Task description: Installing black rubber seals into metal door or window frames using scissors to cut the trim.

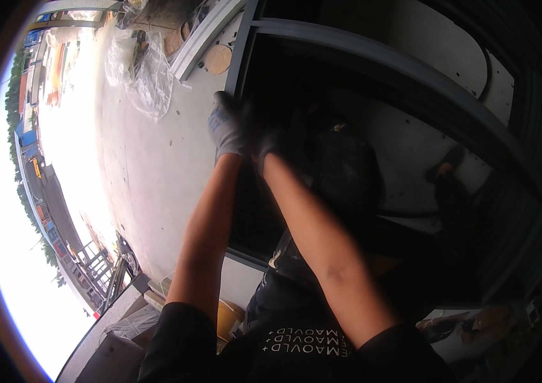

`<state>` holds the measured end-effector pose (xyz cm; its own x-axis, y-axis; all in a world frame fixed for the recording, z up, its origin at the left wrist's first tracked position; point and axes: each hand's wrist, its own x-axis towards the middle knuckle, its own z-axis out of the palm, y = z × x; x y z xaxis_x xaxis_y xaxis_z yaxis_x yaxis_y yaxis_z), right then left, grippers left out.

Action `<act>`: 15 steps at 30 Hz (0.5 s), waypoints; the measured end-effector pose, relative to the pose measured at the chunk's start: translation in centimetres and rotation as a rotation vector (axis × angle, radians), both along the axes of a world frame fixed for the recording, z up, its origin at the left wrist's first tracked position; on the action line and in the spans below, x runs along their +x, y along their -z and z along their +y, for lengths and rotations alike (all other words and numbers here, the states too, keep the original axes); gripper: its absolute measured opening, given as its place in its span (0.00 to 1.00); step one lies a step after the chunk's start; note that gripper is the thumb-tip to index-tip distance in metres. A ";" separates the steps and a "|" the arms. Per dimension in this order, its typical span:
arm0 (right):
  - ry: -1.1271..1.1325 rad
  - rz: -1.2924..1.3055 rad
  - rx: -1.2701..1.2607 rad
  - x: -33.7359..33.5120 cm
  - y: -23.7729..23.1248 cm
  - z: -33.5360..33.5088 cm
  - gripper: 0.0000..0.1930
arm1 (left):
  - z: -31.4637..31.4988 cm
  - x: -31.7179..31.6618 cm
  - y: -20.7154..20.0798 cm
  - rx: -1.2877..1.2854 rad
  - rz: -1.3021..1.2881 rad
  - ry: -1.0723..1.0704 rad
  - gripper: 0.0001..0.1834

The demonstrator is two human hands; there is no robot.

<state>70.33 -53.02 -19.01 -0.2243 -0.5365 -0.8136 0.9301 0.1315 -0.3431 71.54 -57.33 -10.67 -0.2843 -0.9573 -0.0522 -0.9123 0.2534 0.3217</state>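
Observation:
A large dark metal frame (237,60) with a dark glass-like panel stands in front of me, and both my arms reach out to its left edge. My left hand (227,127), in a grey glove with dark fingers, is closed around that edge, its thumb pointing up. Close beside it on the right is my right hand (269,145), also in a dark glove. Its fingers are lost in the shadow and blurred, so what it holds or touches cannot be made out.
Crumpled clear plastic sheeting (146,76) lies on the pale floor (156,166) at the left, near a light metal bar (204,41) and a round tan disc (218,59). A yellow bucket (227,319) stands low by my left arm. Dark corrugated panels (532,191) are at the right.

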 end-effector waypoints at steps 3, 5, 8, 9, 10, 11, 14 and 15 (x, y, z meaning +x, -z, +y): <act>-0.006 0.000 -0.001 -0.1 0.1 0.0 0.21 | -0.4 -0.6 0.1 -0.051 -0.023 0.057 0.17; -0.011 -0.002 -0.004 -0.1 0.2 -0.1 0.21 | -1.5 -1.2 0.6 -0.062 0.008 0.094 0.15; -0.014 -0.012 -0.004 0.0 0.5 -0.3 0.21 | -3.0 -1.4 1.3 -0.060 -0.072 0.136 0.13; -0.016 -0.014 -0.005 0.2 0.5 -0.3 0.21 | -3.8 -1.4 1.4 -0.041 -0.096 0.137 0.12; -0.022 -0.013 -0.006 0.3 0.6 -0.2 0.21 | -4.3 -1.6 1.7 -0.060 -0.093 0.156 0.11; -0.026 -0.014 -0.007 0.5 0.6 -0.2 0.21 | -5.1 -2.0 1.9 -0.086 -0.099 0.168 0.10; -0.030 -0.015 -0.010 0.9 0.8 -0.1 0.21 | -7.8 -3.9 2.6 -0.170 -0.104 0.151 0.09; -0.029 -0.013 -0.011 1.0 0.8 -0.1 0.21 | -8.9 -4.8 2.9 -0.216 -0.107 0.145 0.09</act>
<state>71.30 -53.14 -19.85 -0.1980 -0.5517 -0.8102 0.9303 0.1545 -0.3325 66.71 -66.23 -13.53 -0.4230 -0.8992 0.1116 -0.8874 0.4360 0.1499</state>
